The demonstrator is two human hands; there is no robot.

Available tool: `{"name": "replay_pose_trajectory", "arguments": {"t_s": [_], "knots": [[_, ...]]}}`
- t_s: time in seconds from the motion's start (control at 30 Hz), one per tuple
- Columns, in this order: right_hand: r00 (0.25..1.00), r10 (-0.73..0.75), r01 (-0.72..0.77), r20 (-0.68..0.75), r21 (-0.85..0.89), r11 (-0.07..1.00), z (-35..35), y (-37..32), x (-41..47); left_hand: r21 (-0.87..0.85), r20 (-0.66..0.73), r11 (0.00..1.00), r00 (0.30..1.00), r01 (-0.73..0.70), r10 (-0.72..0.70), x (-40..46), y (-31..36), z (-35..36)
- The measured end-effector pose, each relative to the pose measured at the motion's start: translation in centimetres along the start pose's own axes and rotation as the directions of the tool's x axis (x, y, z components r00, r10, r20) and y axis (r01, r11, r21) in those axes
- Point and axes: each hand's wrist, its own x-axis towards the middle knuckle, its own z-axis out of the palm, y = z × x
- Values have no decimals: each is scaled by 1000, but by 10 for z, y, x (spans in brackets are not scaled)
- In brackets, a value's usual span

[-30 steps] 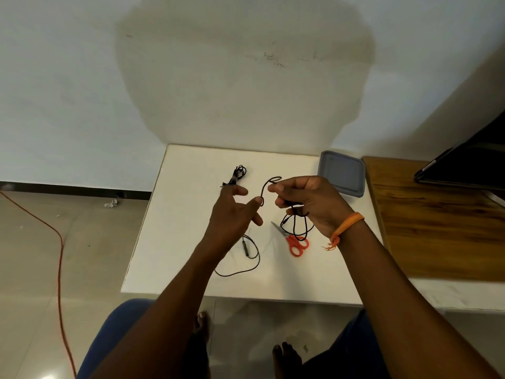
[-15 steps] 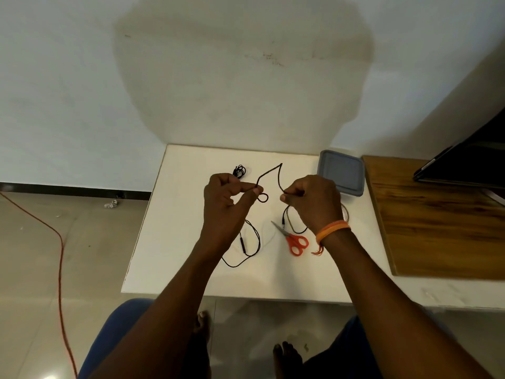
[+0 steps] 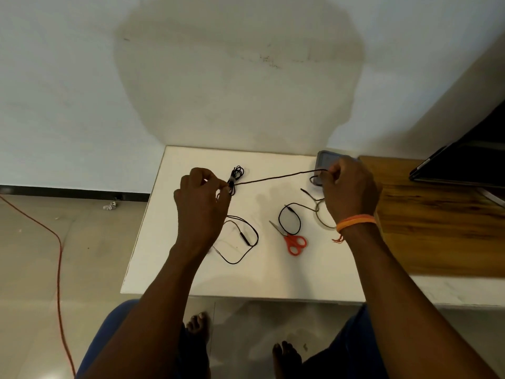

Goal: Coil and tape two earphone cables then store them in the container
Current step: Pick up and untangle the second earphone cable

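Both hands, as I see them, pinch one cable (image 3: pixel 276 177) taut above the table (image 3: pixel 191 160): left hand (image 3: pixel 202 203) near a coiled cable (image 3: pixel 237 173), right hand (image 3: pixel 347 187) over the container (image 3: pixel 323 157), slack looping beside the scissors (image 3: pixel 291 237).

Red-handled scissors (image 3: pixel 291 236) lie on the white table (image 3: pixel 273 277), blades pointing away to the left. A wooden board (image 3: pixel 442 228) adjoins the table on the right, with a dark screen (image 3: pixel 470 157) standing at its far end. On the tiled floor (image 3: pixel 27 255) to the left runs an orange cord (image 3: pixel 58 263), and a small white scrap (image 3: pixel 110 205) lies near the wall (image 3: pixel 82 91).
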Motion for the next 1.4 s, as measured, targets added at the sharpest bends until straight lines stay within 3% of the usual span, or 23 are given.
{"name": "replay_pose_trajectory", "arguments": {"t_s": [0.13,0.27,0.33,0.4,0.47,0.6,0.7,0.8,0.97,1.13,1.23,1.33,1.4], "knots": [[997,45,-40,-68,73,997,-7,8,9,75,-105,997,994,33,-25,3,-5,-5],[993,88,-84,-74,55,995,-8,6,11,138,-47,990,999,18,-12,1,-11,-3],[996,83,-84,14,208,974,-6,1,12,106,11,992,998,67,-68,-1,-11,-3],[965,151,-233,214,435,870,-3,-6,10,22,80,989,986,144,-146,-4,-13,2],[898,192,-395,396,531,750,0,-14,7,-57,138,971,965,233,-223,-7,-15,12],[869,146,-419,474,544,727,5,-21,-2,-279,122,880,923,384,-364,-15,7,22],[869,165,-431,466,554,712,10,-24,-6,-378,-1,907,979,188,-203,-21,38,18],[856,124,-440,502,581,684,9,-29,-10,-430,48,903,999,26,-6,-28,56,19],[822,41,-450,568,605,657,7,-38,-17,-567,165,812,985,141,-56,-41,62,28],[770,77,-573,634,632,522,6,-45,-22,-533,255,819,963,213,-84,-32,56,18],[672,113,-694,732,568,443,6,-48,-25,-533,285,800,949,276,-137,-30,57,16],[576,103,-788,811,517,334,6,-47,-23,-494,240,799,937,343,-253,-29,50,17],[585,109,-787,804,530,315,3,-44,-20,-409,173,838,932,361,-317,-25,42,13]]}}
